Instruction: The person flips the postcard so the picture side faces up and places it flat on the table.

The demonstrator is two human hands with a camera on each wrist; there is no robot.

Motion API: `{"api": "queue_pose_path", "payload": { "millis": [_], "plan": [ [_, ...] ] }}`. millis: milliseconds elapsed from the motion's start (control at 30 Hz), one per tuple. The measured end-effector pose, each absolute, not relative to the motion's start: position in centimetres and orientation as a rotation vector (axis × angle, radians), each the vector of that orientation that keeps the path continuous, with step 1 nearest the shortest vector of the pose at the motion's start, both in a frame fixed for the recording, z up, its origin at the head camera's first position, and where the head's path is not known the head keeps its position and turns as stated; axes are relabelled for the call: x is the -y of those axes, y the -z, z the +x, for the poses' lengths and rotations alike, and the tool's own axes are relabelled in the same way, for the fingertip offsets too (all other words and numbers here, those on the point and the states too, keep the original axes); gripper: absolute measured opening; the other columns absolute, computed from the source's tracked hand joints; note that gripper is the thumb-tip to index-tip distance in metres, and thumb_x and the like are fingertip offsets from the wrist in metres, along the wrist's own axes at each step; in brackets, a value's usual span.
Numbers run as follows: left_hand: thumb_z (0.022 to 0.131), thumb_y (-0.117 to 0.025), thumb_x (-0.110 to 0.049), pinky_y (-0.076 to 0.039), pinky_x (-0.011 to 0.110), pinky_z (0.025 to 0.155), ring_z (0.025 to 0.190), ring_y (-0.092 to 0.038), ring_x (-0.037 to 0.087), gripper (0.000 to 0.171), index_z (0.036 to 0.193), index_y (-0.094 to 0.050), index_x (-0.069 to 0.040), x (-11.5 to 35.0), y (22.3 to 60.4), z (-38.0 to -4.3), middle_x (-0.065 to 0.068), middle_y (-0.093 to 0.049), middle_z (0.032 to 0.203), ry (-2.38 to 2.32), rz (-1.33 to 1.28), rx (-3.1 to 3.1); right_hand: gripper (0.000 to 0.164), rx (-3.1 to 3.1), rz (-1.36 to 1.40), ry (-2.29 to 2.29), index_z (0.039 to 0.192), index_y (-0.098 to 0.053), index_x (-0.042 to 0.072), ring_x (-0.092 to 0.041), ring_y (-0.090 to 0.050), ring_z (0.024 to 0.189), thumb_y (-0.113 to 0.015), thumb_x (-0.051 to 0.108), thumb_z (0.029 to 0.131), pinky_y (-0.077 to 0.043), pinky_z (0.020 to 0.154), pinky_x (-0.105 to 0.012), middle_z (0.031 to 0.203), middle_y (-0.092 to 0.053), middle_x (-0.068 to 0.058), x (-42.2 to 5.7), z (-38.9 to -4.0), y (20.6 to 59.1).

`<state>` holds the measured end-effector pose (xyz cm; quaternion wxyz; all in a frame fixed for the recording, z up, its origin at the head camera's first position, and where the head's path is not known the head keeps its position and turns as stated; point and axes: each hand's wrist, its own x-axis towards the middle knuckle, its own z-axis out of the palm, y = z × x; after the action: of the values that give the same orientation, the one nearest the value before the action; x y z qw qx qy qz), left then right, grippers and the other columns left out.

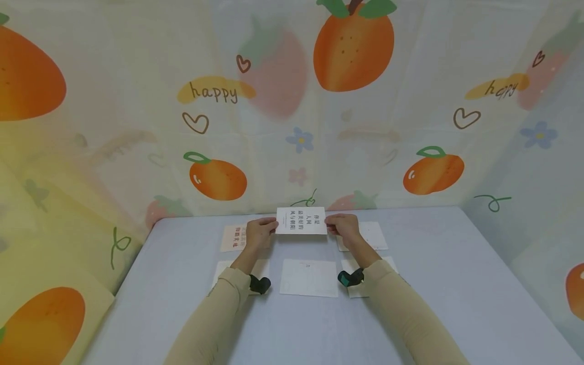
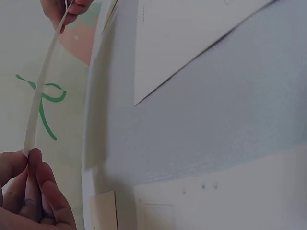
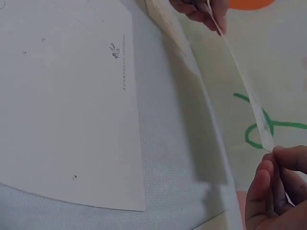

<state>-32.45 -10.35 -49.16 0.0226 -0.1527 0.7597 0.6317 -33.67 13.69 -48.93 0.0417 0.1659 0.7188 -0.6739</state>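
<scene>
A white card printed with dark Chinese characters is held up near the far edge of the table, raised off the cloth. My left hand pinches its left end between thumb and fingers. On the opposite end, my right hand pinches it the same way. From the left wrist the card shows almost edge-on, with the left hand at the near end. The right wrist view likewise has the card nearly edge-on, gripped by the right hand.
On the white-covered table lie several other cards: one with reddish characters at far left, one at far right, a pale one in the front middle, others partly under the forearms. A fruit-patterned cloth hangs behind.
</scene>
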Motion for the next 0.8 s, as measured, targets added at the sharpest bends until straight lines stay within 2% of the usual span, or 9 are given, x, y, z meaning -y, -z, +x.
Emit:
{"api": "queue_pose_path", "payload": {
  "millis": [133, 267, 667, 800],
  "plan": [
    [0.092, -0.066, -0.015, -0.054, 0.027, 0.081, 0.094, -0.059, 0.021, 0.025, 0.114, -0.071, -0.007, 10.5, 49.1, -32.4, 0.013, -0.066, 0.118, -1.908, -0.481, -2.375, 0.024, -2.223, 0.483, 2.044, 0.107, -0.067, -0.009, -0.005, -0.058, 0.056, -0.067, 0.006, 0.088, -0.049, 0.055, -0.017, 0.07, -0.065, 0.001, -13.6, -33.4, 48.7],
    [0.092, -0.066, -0.017, -0.05, 0.022, 0.068, 0.091, -0.058, 0.022, 0.025, 0.114, -0.071, -0.008, 10.6, 49.1, -32.1, 0.013, -0.067, 0.117, -1.825, -0.465, -2.436, 0.023, -2.257, 0.469, 2.008, 0.106, -0.068, -0.008, -0.006, -0.058, 0.058, -0.067, 0.006, 0.088, -0.05, 0.056, -0.018, 0.074, -0.066, -0.001, -13.5, -33.2, 48.6],
    [0.091, -0.064, -0.012, -0.052, 0.03, 0.078, 0.093, -0.061, 0.023, 0.026, 0.115, -0.07, -0.005, 10.5, 50.1, -32.2, 0.013, -0.069, 0.111, -1.658, -0.382, -2.585, 0.021, -2.355, 0.386, 1.849, 0.102, -0.07, -0.009, -0.008, -0.057, 0.058, -0.067, 0.003, 0.085, -0.048, 0.055, -0.02, 0.073, -0.068, -0.004, -13.6, -33.1, 48.8],
    [0.09, -0.064, -0.012, -0.052, 0.036, 0.087, 0.102, -0.061, 0.026, 0.026, 0.114, -0.07, -0.005, 10.5, 50.5, -32.0, 0.014, -0.068, 0.115, -1.581, -0.323, -2.65, 0.021, -2.372, 0.394, 1.811, 0.101, -0.07, -0.009, -0.008, -0.056, 0.058, -0.066, 0.003, 0.085, -0.047, 0.054, -0.02, 0.073, -0.067, -0.004, -13.6, -33.2, 49.1]
  ]
}}
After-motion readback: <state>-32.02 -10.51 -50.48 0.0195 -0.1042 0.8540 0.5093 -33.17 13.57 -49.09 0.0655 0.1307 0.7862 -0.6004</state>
